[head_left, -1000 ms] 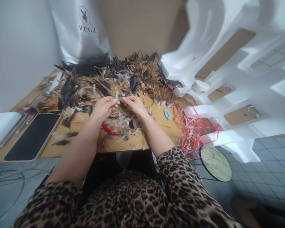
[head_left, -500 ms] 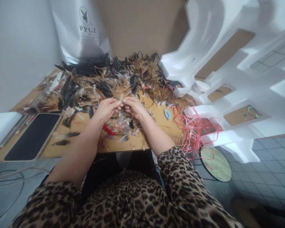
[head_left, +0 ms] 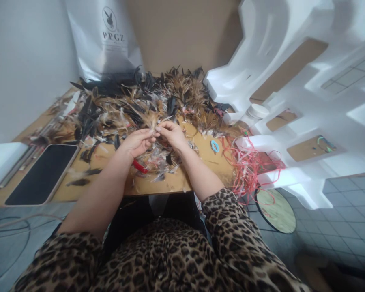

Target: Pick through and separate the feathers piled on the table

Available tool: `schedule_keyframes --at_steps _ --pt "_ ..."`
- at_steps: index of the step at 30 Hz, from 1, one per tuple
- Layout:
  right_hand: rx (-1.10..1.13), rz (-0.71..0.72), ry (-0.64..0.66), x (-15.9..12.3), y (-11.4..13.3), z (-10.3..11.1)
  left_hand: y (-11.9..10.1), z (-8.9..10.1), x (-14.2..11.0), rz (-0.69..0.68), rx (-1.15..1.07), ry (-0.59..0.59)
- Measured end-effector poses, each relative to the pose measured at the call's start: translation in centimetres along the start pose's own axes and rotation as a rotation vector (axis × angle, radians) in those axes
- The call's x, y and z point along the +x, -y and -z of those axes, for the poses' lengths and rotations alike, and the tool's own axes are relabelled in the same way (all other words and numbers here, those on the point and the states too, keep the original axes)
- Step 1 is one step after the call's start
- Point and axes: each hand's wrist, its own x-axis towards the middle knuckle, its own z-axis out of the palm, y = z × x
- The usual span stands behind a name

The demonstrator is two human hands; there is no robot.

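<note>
Between my hands is a small bunch of tan and brown feathers (head_left: 151, 121), its tips fanned away from me. My left hand (head_left: 140, 141) pinches its base between thumb and fingers. Right beside it, my right hand (head_left: 171, 134) is closed with thumb and forefinger together at the same base; a thin pale shaft, perhaps a quill, sticks out there. Loose fluffy feather scraps (head_left: 161, 158) lie on the table below my hands, with a red tool handle (head_left: 140, 166) next to my left wrist. A large heap of black and brown feathers (head_left: 115, 105) spreads behind.
A phone (head_left: 42, 174) lies at the left. Blue ring (head_left: 214, 146), tangled pink-red string (head_left: 251, 162) and a lidded jar (head_left: 255, 113) are on the right, beside white foam packing (head_left: 280, 142). At the back stands a silver bag (head_left: 106, 48). The table's front edge is near my lap.
My right hand has shifted slightly up and its fingers have turned, with a pale shaft now showing by its fingertips. My left hand still pinches the feather bunch in nearly the same place.
</note>
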Motion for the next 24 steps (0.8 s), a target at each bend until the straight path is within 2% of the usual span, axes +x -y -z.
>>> schedule_keyframes --at_steps 7,19,22,24 --pt "-0.106 0.053 -0.008 0.09 -0.29 0.08 0.18 -0.44 -0.05 -0.024 0.027 -0.034" --pt "-0.024 -0.024 -0.041 -0.02 -0.26 -0.25 0.34 -0.72 -0.26 -0.063 0.173 -0.04" --pt "-0.028 0.019 -0.136 0.28 -0.61 -0.12 0.51 -0.74 -0.23 -0.105 0.265 -0.074" --pt "-0.076 0.11 -0.236 0.46 -0.71 0.05 0.7 -0.72 -0.08 -0.149 0.335 -0.134"
